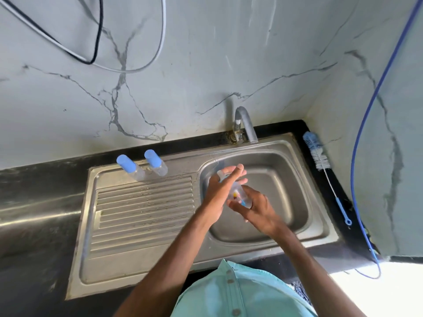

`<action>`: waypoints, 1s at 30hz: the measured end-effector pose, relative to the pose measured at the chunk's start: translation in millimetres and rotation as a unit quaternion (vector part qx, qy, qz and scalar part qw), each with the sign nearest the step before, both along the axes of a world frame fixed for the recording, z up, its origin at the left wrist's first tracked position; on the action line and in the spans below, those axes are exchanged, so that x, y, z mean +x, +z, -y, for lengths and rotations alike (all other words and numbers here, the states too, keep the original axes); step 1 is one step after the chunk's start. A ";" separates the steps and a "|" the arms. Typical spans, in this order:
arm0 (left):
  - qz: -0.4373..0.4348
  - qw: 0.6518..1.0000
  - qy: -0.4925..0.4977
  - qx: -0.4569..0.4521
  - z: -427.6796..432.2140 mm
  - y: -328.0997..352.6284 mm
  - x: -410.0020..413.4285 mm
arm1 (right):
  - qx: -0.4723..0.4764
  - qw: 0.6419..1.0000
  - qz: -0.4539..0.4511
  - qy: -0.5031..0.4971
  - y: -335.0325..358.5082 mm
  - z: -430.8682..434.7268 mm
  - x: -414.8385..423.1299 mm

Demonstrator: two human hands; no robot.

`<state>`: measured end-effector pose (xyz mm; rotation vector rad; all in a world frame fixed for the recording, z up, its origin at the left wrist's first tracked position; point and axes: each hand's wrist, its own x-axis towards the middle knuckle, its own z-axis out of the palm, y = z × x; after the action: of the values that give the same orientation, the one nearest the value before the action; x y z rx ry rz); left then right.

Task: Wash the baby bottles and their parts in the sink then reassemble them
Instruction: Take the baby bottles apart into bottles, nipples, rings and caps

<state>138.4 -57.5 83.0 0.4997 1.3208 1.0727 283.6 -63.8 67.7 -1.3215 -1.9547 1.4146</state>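
A dark counter [34, 202] carries one steel sink [142, 266], its ribbed drainboard to the left and its basin [286, 193] to the right, under a single grey tap [246, 124]. Over the basin, both hands meet around one clear baby bottle [237, 191]. The right hand [256, 209] cups the bottle's lower body from below and from the right, fingers curled and closed on it, a colourful print showing between them. The left hand [219, 191] lies against the bottle's left side with its fingers stretched out together past the neck; it seems to be pressing on the upper end, though that part is blurred and the exact grip is hard to read.

Two more clear bottles stand just beside each other at the back of the drainboard, each with a blue cap: the left one [131, 169] and the right one [156, 163]. That makes three bottles in all. One bottle brush [317, 154], blue and white bristles on a thin handle, lies on the counter to the right of the sink.
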 end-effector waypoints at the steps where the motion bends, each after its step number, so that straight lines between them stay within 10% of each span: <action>1: 0.010 1.000 -0.005 0.024 3.1 -0.3 1.2 | -0.038 0.999 -0.030 -0.022 0.4 -2.2 3.2; 30: -0.032 0.998 -0.008 0.053 -4.7 -43.7 -11.2 | -0.076 0.991 0.006 -0.106 -31.2 -17.7 10.1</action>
<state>127.2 -52.9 39.3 0.6273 1.3178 1.1256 293.7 -46.2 36.4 -1.5559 -1.6834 1.4765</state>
